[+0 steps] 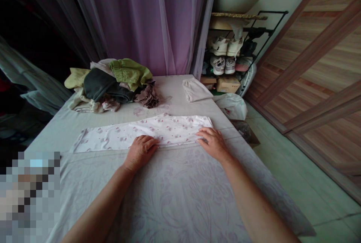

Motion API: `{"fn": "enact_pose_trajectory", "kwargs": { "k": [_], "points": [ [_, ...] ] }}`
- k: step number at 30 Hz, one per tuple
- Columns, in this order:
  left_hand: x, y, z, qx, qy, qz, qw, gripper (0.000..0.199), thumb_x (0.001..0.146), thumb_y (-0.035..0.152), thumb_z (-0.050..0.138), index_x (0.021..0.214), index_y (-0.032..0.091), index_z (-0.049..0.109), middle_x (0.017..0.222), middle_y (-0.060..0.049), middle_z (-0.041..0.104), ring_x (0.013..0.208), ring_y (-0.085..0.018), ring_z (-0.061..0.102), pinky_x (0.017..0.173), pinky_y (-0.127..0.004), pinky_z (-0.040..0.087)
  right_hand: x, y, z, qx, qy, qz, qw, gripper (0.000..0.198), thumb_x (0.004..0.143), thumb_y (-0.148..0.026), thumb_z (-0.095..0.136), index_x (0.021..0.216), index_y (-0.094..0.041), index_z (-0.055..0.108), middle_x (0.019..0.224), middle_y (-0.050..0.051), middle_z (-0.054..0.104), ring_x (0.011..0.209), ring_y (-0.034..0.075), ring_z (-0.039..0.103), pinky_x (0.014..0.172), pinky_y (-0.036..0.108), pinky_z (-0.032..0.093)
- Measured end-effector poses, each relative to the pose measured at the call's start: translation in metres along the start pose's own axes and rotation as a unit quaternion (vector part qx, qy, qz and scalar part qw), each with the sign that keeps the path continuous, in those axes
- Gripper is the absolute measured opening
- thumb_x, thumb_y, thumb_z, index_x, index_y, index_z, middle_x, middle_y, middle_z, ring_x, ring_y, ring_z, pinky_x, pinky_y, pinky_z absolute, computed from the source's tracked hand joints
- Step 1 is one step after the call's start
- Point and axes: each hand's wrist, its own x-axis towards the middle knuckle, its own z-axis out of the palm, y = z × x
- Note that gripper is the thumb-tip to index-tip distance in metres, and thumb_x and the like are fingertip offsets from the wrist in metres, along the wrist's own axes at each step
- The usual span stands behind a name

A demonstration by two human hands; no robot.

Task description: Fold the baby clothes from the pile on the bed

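Observation:
A pair of white printed pants (pixel 113 136), doubled lengthwise into a long strip, lies flat across the sheet-covered surface (pixel 169 198). My left hand (pixel 142 151) rests on the near edge of the pants at about mid-length, its fingers laid flat and pointing right. At the right end, near the waist, my right hand (pixel 213 142) touches the fabric with fingers stretched out to the left. Neither hand grips anything that I can see. Small reddish and grey figures cover the cloth.
Behind the pants on the left is a heap of clothes (pixel 104 85). A folded white garment (pixel 196 90) lies at the far right. Beyond hang purple curtains (pixel 135 21). A shoe rack (pixel 239 55), a white plastic bag (pixel 232 105) and wooden doors (pixel 304 55) stand right.

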Motion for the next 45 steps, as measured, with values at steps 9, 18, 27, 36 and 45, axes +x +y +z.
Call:
{"fn": "enact_pose_trajectory", "kwargs": {
  "k": [9,18,27,36,45],
  "points": [
    [-0.001,-0.004,0.003,0.011,0.022,0.036,0.999,0.027,0.096,0.032,0.049,0.101,0.022,0.074,0.095,-0.008,0.073,0.088,-0.023,0.066,0.078,-0.037,0.051,-0.002,0.007,0.007,-0.009,0.017,-0.012,1.000,0.014,0.088,-0.022,0.059,0.085,-0.024,0.072,0.103,0.004,0.071,0.098,0.021,0.063,0.085,0.036,0.044],
    [-0.002,0.000,0.000,0.015,0.026,0.046,0.999,0.030,0.097,0.032,0.047,0.103,0.024,0.075,0.094,-0.008,0.073,0.086,-0.022,0.066,0.075,-0.037,0.051,-0.006,0.008,0.002,0.016,0.044,-0.036,0.998,0.020,0.092,-0.025,0.055,0.086,-0.026,0.074,0.096,0.004,0.073,0.093,0.019,0.063,0.087,0.035,0.047],
    [-0.005,0.005,-0.004,0.012,0.015,0.037,0.999,0.029,0.096,0.035,0.049,0.105,0.022,0.073,0.100,-0.009,0.073,0.092,-0.023,0.066,0.082,-0.040,0.053,-0.009,0.001,-0.005,-0.005,-0.021,-0.016,1.000,0.019,0.085,-0.015,0.053,0.081,-0.023,0.069,0.103,0.004,0.071,0.100,0.020,0.061,0.091,0.036,0.043],
    [-0.006,0.033,0.014,0.027,-0.075,0.065,0.995,0.060,0.094,0.053,0.045,0.146,0.021,0.043,0.149,-0.008,0.047,0.140,-0.026,0.038,0.117,-0.046,0.028,-0.008,-0.035,-0.003,-0.023,-0.039,-0.028,0.999,0.033,0.092,-0.025,0.047,0.120,-0.019,0.063,0.127,0.010,0.065,0.118,0.022,0.057,0.105,0.042,0.038],
    [-0.020,0.027,0.015,0.078,-0.049,0.048,0.995,0.068,0.094,0.063,0.036,0.150,0.024,0.036,0.154,-0.008,0.040,0.142,-0.028,0.035,0.117,-0.048,0.023,-0.021,-0.046,0.008,-0.094,-0.197,-0.037,0.975,0.054,0.099,-0.039,0.034,0.149,-0.019,0.037,0.156,0.007,0.034,0.145,0.021,0.026,0.119,0.048,0.018]
  ]
}}
